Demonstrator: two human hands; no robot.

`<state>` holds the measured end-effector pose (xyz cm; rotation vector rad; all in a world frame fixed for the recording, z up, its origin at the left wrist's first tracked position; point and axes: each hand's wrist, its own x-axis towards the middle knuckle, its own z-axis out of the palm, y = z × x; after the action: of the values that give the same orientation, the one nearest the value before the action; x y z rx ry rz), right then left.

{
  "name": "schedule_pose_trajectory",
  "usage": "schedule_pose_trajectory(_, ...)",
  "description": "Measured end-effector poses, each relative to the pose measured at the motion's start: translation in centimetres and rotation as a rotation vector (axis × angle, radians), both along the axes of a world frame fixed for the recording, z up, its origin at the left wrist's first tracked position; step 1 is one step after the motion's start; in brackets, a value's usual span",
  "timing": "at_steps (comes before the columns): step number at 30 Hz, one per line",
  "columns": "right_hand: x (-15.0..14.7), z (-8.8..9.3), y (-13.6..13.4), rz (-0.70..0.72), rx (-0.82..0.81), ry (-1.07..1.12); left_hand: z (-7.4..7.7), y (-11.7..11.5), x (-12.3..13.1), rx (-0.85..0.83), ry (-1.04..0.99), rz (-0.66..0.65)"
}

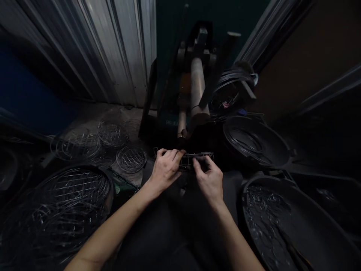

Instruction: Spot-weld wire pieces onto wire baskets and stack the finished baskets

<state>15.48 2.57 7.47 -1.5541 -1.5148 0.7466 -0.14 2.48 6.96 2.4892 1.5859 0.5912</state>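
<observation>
A small wire rack (200, 154) of thin metal rods is held between both hands, below the machine's front end. My left hand (167, 165) is closed over its left part, fingers on top and thumb to the right. My right hand (209, 177) is curled at its right part, with thumb and forefinger bent in at the rods. Dim light and the fingers hide just where the right fingertips grip. Dark cloth over the lap (186, 226) lies beneath the hands.
Ahead stands a machine with a thick metal cylinder (198, 81). Round wire grids (131, 159) lie at left, beside a tub's rim (108, 180) full of more grids. At right are a basin of coiled wire (244, 141) and a basin of small metal pieces (265, 210).
</observation>
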Motion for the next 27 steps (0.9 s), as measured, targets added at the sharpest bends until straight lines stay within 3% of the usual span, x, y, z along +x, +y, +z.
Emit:
schedule_pose_trajectory(7, -0.8, -1.1, 1.9, 0.036, 0.136, -0.034, -0.8, 1.4, -0.8, -0.007, -0.071, 0.019)
schedule_pose_trajectory(27, -1.5, -1.0, 4.7, 0.085, 0.153, -0.013, -1.4, 4.5, -1.6, 0.044, -0.103, 0.028)
